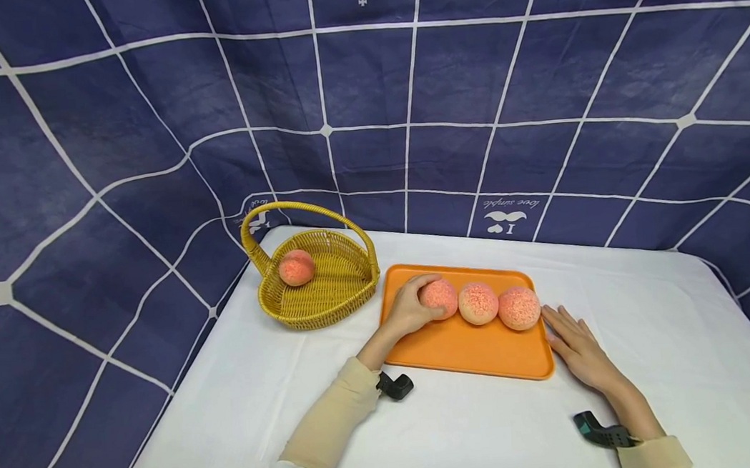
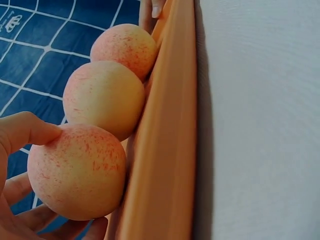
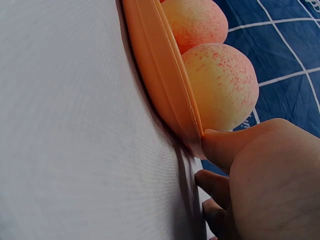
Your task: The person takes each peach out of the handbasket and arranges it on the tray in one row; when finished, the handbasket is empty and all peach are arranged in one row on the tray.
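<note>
Three pink-and-yellow peaches stand in a row on an orange tray [image 1: 466, 354]. My left hand [image 1: 408, 309] holds the leftmost peach [image 1: 440, 299]; in the left wrist view its thumb lies on top of that peach [image 2: 80, 172] and the fingers curl around the far side and below. The middle peach [image 1: 478, 303] and the right peach [image 1: 519, 308] sit close beside it. At the tray's right edge is my right hand [image 1: 580, 349], fingers extended. The right wrist view has its thumb [image 3: 220, 147] against the tray rim, with the other fingers down by the white cloth.
Left of the tray stands a yellow woven basket [image 1: 318, 317] with a tall arched handle, holding one peach [image 1: 296, 267] at its left side. A white cloth [image 1: 477, 428] covers the table. Dark blue curtain [image 1: 365, 77] with white lines hangs behind and to the sides.
</note>
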The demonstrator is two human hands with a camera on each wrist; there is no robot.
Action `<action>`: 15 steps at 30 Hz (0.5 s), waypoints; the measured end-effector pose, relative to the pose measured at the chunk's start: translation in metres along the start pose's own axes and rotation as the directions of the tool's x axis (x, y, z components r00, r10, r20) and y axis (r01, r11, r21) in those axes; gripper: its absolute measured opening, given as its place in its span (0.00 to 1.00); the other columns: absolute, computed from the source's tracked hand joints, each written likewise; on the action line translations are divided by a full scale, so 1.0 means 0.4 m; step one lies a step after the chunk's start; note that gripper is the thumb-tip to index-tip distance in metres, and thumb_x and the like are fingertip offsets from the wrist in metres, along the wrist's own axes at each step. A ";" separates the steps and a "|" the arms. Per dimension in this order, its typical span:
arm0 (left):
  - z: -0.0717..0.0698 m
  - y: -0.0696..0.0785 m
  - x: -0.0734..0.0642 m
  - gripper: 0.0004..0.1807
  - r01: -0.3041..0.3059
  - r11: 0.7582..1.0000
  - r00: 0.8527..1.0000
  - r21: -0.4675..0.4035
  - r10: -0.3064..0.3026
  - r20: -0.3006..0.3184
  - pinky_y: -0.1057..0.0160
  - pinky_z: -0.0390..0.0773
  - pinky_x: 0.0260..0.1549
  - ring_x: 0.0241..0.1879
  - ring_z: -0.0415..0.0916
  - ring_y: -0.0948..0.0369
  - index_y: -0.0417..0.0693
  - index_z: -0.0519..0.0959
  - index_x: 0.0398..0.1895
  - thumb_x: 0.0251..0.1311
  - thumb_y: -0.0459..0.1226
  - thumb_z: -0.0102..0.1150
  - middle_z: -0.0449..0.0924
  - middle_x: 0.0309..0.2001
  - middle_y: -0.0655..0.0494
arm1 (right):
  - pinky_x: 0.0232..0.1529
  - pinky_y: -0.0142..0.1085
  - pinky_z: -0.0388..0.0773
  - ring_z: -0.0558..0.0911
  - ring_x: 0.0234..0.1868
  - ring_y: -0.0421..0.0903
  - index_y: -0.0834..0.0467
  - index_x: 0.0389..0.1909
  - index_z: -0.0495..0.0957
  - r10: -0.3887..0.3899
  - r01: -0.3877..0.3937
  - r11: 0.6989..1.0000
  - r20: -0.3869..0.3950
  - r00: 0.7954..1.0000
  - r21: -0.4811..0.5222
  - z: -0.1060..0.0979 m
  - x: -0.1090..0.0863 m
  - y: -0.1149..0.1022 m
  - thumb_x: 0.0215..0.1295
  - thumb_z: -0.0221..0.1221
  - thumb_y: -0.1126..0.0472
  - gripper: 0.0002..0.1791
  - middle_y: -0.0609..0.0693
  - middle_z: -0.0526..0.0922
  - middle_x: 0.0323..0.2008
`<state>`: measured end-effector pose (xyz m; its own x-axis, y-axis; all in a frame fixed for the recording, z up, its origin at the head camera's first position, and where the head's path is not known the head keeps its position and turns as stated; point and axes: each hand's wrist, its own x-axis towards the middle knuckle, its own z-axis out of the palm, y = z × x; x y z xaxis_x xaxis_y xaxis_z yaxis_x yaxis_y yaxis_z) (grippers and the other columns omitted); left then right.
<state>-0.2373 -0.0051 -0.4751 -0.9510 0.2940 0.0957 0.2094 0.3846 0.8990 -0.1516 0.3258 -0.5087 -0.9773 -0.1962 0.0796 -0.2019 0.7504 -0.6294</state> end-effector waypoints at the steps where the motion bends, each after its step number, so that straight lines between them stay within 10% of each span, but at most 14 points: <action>1: -0.001 0.001 -0.001 0.35 -0.005 1.000 1.000 0.006 0.005 0.002 0.47 0.72 0.59 0.60 0.72 0.49 0.48 0.75 0.62 0.46 0.32 0.73 0.74 0.62 0.49 | 0.73 0.60 0.23 0.43 0.75 0.70 0.63 0.75 0.54 0.000 0.000 1.000 -0.001 1.000 -0.001 0.000 0.000 0.000 0.77 0.43 0.53 0.31 0.71 0.55 0.72; 15: -0.001 0.004 -0.005 0.35 -0.037 0.996 0.999 0.077 0.038 -0.010 0.48 0.71 0.61 0.61 0.72 0.50 0.49 0.76 0.62 0.46 0.34 0.74 0.74 0.61 0.50 | 0.73 0.60 0.23 0.44 0.75 0.70 0.63 0.75 0.54 -0.011 0.011 1.000 -0.008 1.000 -0.006 0.002 0.000 0.004 0.77 0.43 0.53 0.31 0.72 0.55 0.72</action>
<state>-0.2352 -0.0054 -0.4735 -0.9446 0.2995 0.1341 0.2614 0.4396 0.8593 -0.1519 0.3265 -0.5102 -0.9754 -0.1998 0.0929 -0.2134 0.7520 -0.6237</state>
